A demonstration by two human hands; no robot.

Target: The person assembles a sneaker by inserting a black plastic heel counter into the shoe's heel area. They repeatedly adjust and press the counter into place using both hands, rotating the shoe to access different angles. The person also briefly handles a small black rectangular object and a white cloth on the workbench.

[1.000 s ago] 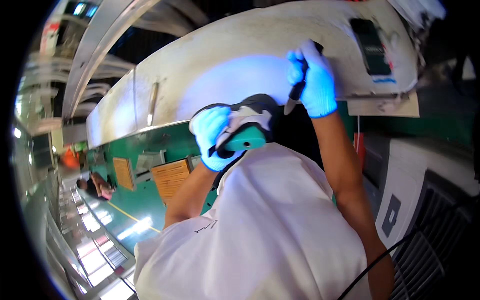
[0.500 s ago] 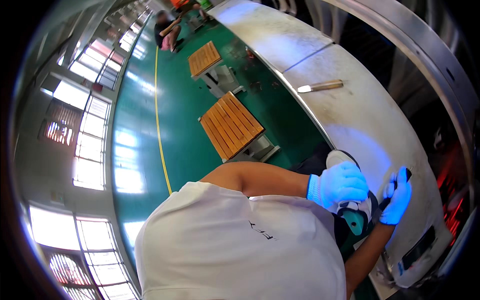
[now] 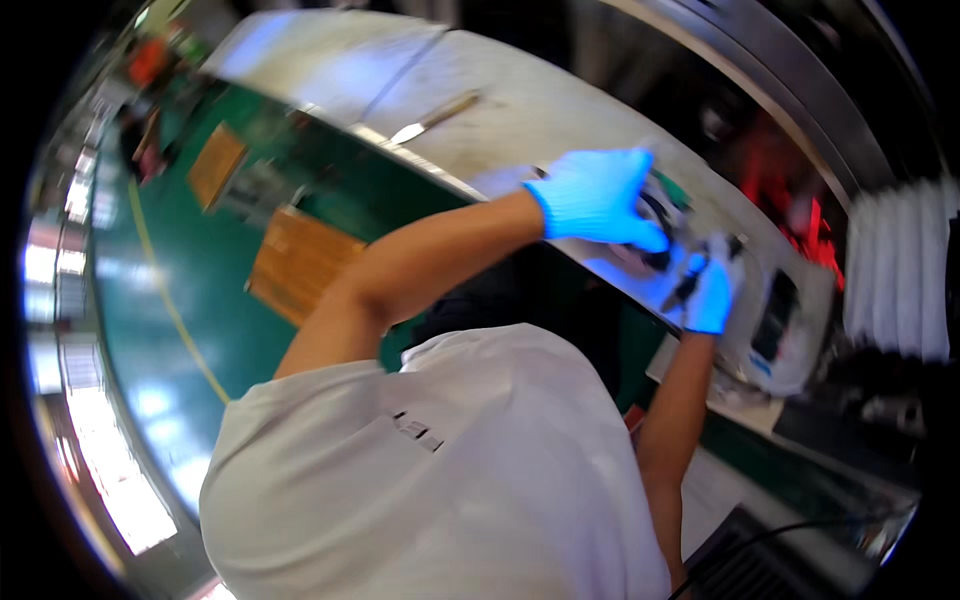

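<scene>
My left hand (image 3: pixel 592 198), in a white glove lit blue, reaches over the bench (image 3: pixel 510 115). Its thumb and fingers grip a shoe (image 3: pixel 672 192), dark with a green part, mostly covered by the hand and smeared by motion. Close by on the right, my gloved right hand (image 3: pixel 710 295) is closed around a slim dark tool (image 3: pixel 684 284), whose kind the blur hides. Nearer the bench end lies a dark flat rectangular thing (image 3: pixel 775 315) on a pale surface.
A wooden-handled tool with a pale flat end (image 3: pixel 436 116) lies farther along the bench. Wooden-topped stools (image 3: pixel 300 262) stand on the green floor to the left. A metal frame with a red glow (image 3: pixel 795 215) borders the far side, beside a white ribbed hose (image 3: pixel 900 270).
My view has swung round to the right. The shoe has gone from close to my body to over the bench, my left arm stretching out with it. My right hand keeps the dark tool.
</scene>
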